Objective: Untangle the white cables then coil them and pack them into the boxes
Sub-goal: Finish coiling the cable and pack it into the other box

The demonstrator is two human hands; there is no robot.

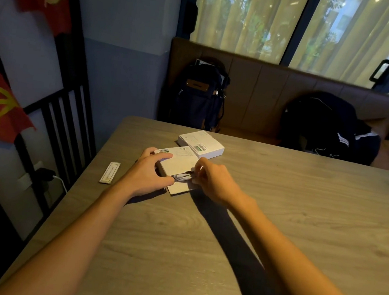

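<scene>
A white box (179, 161) lies on the wooden table (277, 219), its near end open with a flap (178, 188) lying flat on the table. My left hand (151, 171) grips the box's left side, thumb at the open end. A coiled white cable (182, 176) sticks out of the opening. My right hand (212, 176) pinches the cable at the box's mouth. A second white box (201, 143) lies shut just behind, to the right.
A narrow paper-wrapped packet (110, 172) lies on the table to the left. Two dark backpacks (202, 94) (330, 127) sit on the bench beyond the table's far edge. A railing and a wall socket stand at the left.
</scene>
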